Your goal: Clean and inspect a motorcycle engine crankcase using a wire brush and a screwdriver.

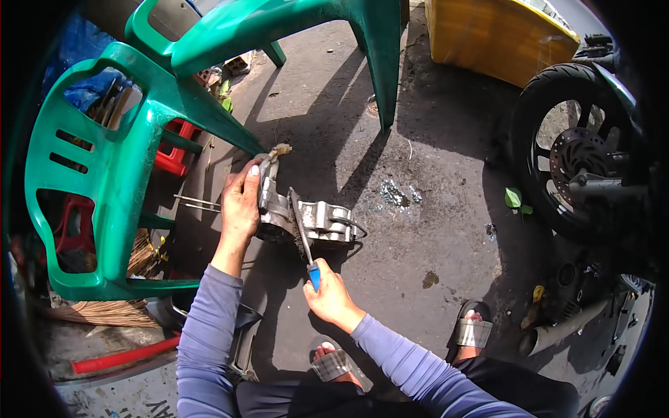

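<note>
A small grey metal engine (324, 219), with cast ribs, studs and a black hose loop at its right end, rests on the dark ground in front of me. My left hand (240, 202) grips its left side, thumb on top and fingers partly hidden behind the casing. In my right hand (331, 296) is a wire brush (301, 226), its blue handle inside my closed fingers. The brush's long, narrow metal head slants up and left across the middle of the engine. Dark bristles seem to lie against the casing.
Green plastic chairs (125, 167) stand at left and above, one leg near the engine. A motorcycle wheel (575, 150) is at right, below a yellow box (498, 35). Wet oily spots (396, 194) mark the ground. A straw broom (104, 313) and red bar (125, 355) lie lower left.
</note>
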### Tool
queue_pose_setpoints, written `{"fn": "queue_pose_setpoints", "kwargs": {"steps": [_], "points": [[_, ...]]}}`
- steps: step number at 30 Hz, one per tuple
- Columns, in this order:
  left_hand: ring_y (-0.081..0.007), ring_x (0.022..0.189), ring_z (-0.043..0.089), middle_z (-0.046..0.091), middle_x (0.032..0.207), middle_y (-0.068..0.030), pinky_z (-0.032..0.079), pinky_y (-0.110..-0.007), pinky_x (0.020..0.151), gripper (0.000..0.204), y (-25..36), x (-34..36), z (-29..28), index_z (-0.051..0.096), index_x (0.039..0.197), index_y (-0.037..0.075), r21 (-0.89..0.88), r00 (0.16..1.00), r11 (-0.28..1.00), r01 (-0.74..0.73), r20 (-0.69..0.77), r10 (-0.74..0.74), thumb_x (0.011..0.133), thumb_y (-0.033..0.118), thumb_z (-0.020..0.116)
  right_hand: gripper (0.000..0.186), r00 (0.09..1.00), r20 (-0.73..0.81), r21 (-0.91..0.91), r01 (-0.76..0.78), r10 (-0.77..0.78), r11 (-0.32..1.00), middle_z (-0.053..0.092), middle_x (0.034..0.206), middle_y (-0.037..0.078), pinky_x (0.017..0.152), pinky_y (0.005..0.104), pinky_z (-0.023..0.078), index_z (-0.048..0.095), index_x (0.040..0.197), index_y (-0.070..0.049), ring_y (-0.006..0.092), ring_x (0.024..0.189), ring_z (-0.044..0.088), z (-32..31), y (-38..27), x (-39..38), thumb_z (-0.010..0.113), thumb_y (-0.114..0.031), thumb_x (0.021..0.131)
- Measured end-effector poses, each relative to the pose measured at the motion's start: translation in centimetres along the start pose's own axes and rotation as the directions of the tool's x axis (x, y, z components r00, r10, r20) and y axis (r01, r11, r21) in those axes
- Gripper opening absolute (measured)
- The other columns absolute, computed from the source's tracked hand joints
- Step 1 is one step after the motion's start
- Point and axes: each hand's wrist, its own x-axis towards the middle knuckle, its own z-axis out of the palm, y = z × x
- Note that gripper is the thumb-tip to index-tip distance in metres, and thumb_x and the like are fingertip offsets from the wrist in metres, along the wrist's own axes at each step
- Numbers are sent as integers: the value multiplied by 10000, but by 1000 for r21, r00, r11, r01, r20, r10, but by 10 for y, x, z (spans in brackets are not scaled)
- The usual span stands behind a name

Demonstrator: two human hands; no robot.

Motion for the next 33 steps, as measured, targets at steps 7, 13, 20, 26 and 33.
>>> {"fn": "queue_pose_setpoints", "kwargs": {"steps": [7,13,20,26,33], "points": [[-254,1087,578,587,1140,-167,429,-340,960,420,2,-6,-6,617,1260,5,89,997,994,60,-48,-56,950,288,623,343,987,-49,68,-149,152,987,596,730,281,657,508,490,405,1098,1,482,733,632,32,-14,-12,591,-77,821],[-250,1067,586,597,1123,-161,435,-333,946,417,-16,2,-6,609,1265,-3,-10,992,995,104,-75,-105,955,276,615,288,983,-61,124,-163,171,979,584,689,251,624,480,474,403,1034,-5,456,682,621,38,-33,-3,597,-81,835],[-248,1062,584,599,1088,-168,439,-326,938,410,0,-6,-2,613,1258,-5,141,996,989,42,-79,-31,949,265,628,279,979,16,144,-204,204,968,582,720,166,614,444,468,447,1069,-5,318,655,627,16,-55,-5,590,-80,841],[-214,1017,589,598,1049,-138,449,-314,910,384,2,-7,-1,622,1252,3,74,997,996,49,-63,-44,942,228,634,282,990,19,103,-142,140,985,573,678,220,597,453,470,436,1055,18,383,643,630,11,-37,-10,582,-69,830],[-196,959,593,587,1008,-119,461,-310,878,365,14,-13,-1,633,1254,32,161,998,987,22,-56,-13,930,201,647,327,980,74,112,-193,185,975,606,732,269,659,481,493,434,1066,63,455,753,654,5,-51,-15,588,-91,822]]}}
